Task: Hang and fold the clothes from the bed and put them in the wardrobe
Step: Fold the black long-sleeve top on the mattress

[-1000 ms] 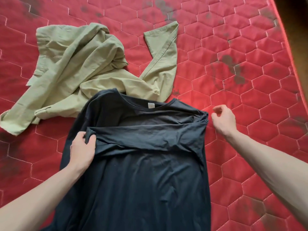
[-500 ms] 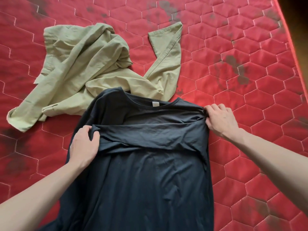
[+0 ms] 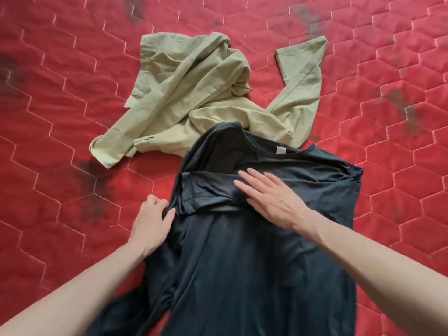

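The right hand (image 3: 271, 202) lies flat on the black shirt (image 3: 254, 251), fingers straight and spread, pressing on a folded band of cloth that runs across the chest. The left hand (image 3: 151, 221) is at the shirt's left edge, its fingers curled and pinching the bunched end of that same fold. The two hands are apart, one at the side and one near the middle.

The shirt lies spread on the bed (image 3: 60, 166), collar away from the person, its lower part running out of view at the bottom. A small pale label (image 3: 281, 150) sits inside the back of the neckline; any writing on it is too small to read.

Just beyond the collar a pale green garment (image 3: 194, 88) lies crumpled, its near edge tucked under the shirt's shoulder. The bed cover is red, quilted in hexagons, with dark smudges here and there.
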A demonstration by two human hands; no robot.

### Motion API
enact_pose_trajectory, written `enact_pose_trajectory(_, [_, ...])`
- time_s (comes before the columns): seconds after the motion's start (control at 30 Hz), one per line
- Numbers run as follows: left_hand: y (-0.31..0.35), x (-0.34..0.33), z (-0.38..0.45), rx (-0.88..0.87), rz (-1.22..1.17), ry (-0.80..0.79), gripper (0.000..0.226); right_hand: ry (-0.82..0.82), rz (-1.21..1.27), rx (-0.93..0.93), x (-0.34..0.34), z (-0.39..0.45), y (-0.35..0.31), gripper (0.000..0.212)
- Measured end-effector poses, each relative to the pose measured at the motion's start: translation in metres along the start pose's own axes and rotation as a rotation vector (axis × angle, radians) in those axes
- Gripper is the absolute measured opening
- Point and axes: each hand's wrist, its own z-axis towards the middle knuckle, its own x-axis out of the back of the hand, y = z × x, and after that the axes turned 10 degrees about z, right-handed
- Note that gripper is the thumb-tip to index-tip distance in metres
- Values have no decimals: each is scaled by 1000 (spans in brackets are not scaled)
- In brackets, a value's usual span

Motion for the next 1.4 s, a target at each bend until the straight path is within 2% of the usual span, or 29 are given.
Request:
enact_pose_trajectory(0.1, [-9, 9, -4, 65, -234, 11, 24, -95, 23, -7, -14, 31, -36, 63])
enact_pose_trajectory(0.17, [-19, 17, -3, 131, -379, 20, 30, -111, 34, -105, -21, 40, -48, 69])
enact_pose_trajectory(0.3, [-50, 37, -1, 166, -458, 43, 29, -107, 28, -279, -23, 44, -58, 78])
enact_pose_trajectory(0.37, [-71, 47, 1, 132, -473, -57, 31, -113, 12, -278, -22, 46, -63, 81])
enact_pose_trajectory(0.43, [-90, 58, 0, 56, -443, -259, 36, -101, 0, -285, -20, 50, -69, 82])
enact_pose_trajectory(0.5, [-110, 65, -1, -24, -298, -430, 49, -66, -12, -296, -17, 57, -77, 81])
enact_pose_trajectory(0.53, [-120, 66, -1, -58, -248, -471, 56, -25, -18, -284, -16, 62, -81, 78])
enact_pose_trajectory(0.6, [-134, 66, -2, -59, -296, -452, 64, 88, -2, -211, -12, 74, -92, 63])
enact_pose_trajectory(0.67, [-136, 70, -2, 12, -425, -360, 50, 205, 48, -92, -7, 91, -107, 48])
enact_pose_trajectory(0.7, [-135, 74, -2, 48, -481, -316, 40, 243, 71, -28, -4, 101, -118, 45])
enact_pose_trajectory(0.77, [-134, 80, -2, 75, -536, -254, 33, 257, 91, 98, 1, 124, -140, 47])
enact_pose_trajectory(0.87, [-142, 86, 0, 59, -561, -255, 23, 126, 121, 222, 11, 167, -178, 60])
enact_pose_trajectory(0.97, [-147, 96, -7, 53, -638, -324, 23, -187, 185, 161, 16, 210, -211, 71])
enact_pose_trajectory(1.03, [-152, 100, -11, 32, -622, -328, 26, -387, 167, 113, 19, 232, -224, 53])
enact_pose_trajectory(1.07, [-157, 100, -13, 24, -608, -336, 28, -418, 161, 96, 21, 239, -228, 40])
enact_pose_trajectory(1.13, [-169, 97, -17, 6, -576, -362, 31, -347, 194, 65, 24, 249, -227, 25])
enact_pose_trajectory(1.23, [-181, 86, -25, 18, -557, -419, 37, -174, 250, -13, 33, 257, -217, 20])
enact_pose_trajectory(1.4, [-205, 63, -41, 42, -511, -510, 10, -70, 204, -133, 33, 261, -200, 22])
